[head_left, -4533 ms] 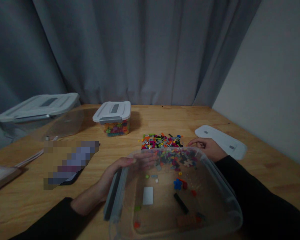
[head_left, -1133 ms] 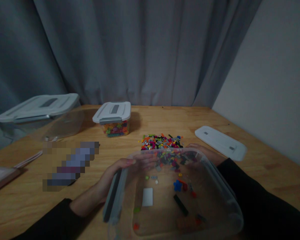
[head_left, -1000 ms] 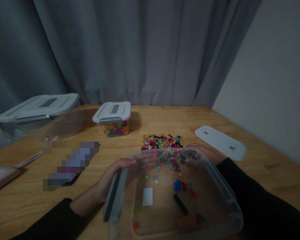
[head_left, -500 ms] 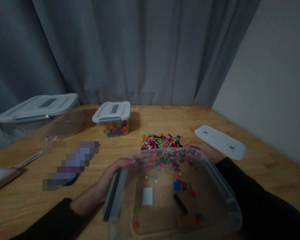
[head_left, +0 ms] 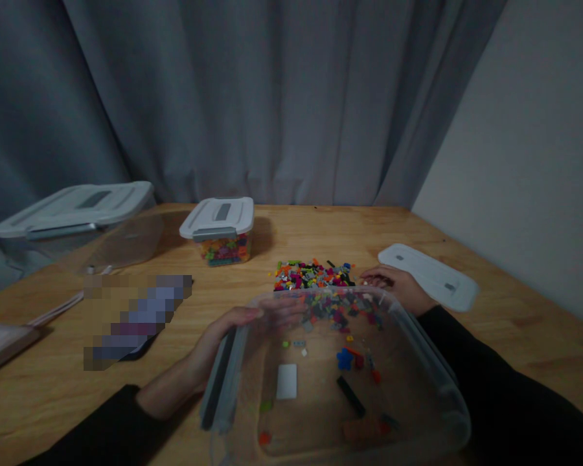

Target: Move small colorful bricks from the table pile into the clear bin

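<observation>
Plastic tub (head_left: pixel 320 414) could tip if left grip (head_left: pixel 228 325) clasping it slackens; right grip (head_left: pixel 392 283), pinch unclear, could brush and scatter loose pieces (head_left: pixel 315 275).

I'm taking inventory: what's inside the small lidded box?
Inside the small lidded box, orange, green and purple pieces are visible; its lid hides them from above; the middle is covered.

Light dim, low contrast. Soft shadow (head_left: pixel 266 234) on tabletop (head_left: pixel 315 236) beyond left grip (head_left: pixel 216 340); pixelated patch (head_left: pixel 140 317) left of that grip. Clear tub (head_left: pixel 425 343), to its right, slightly hazy.
</observation>
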Available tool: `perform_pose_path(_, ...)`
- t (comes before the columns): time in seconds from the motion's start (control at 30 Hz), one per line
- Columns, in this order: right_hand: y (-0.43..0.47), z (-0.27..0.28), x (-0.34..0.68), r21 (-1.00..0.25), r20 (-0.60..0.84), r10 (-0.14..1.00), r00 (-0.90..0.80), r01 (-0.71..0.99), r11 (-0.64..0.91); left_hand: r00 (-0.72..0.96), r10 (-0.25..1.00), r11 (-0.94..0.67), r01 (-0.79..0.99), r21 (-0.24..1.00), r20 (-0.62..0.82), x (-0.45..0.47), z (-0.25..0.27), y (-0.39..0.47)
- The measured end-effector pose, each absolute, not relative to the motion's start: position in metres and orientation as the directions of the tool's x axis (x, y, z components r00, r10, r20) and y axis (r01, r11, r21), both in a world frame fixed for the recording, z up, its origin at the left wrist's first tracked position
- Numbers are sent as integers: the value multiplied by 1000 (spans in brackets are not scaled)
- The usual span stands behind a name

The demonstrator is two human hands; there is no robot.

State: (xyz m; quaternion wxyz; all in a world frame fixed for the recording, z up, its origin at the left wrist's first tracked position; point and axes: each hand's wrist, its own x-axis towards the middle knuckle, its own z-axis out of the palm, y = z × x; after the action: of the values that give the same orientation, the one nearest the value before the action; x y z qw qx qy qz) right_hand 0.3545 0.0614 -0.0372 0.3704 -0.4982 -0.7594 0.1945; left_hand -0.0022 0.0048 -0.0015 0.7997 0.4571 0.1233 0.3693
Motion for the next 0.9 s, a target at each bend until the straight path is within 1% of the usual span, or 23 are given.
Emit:
perform_pose_path(0.1,64,-41,356,-687,383,908,-171,605,403,699,708,331,-455,826,101,-3,-8,7)
perform_pose_path(0.23,65,-43,357,-695,393,906,-156,595,403,699,710,336,-436,835,79,-3,-5,6)
perform_pose_path(0.3,66,-44,359,-650,433,886,-167,623,435,691,719,340,-440,831,72,-2,-2,4)
perform_pose_path(0.4,67,-45,361,-548,505,843,-185,686,479,671,740,330,-436,837,57,-3,0,3)
perform_pose_path(0.47,68,-45,363,-519,509,837,-200,704,484,662,748,317,-418,851,47,-3,-3,4)
perform_pose_path(0.53,68,-44,363,-526,479,851,-214,706,474,650,758,301,-424,854,56,-4,-6,5)
perform_pose_path(0.6,68,-43,363,-560,438,875,-209,697,447,642,764,302,-438,847,60,-4,-9,7)
perform_pose_path(0.7,66,-41,362,-597,394,906,-157,705,382,653,755,296,-427,854,65,-5,-9,8)
perform_pose_path(0.8,65,-40,363,-585,407,910,-84,741,330,650,754,255,-421,870,94,-6,-8,8)
perform_pose_path(0.9,67,-41,366,-565,452,891,-41,760,321,640,764,254,-411,876,78,-7,-10,8)
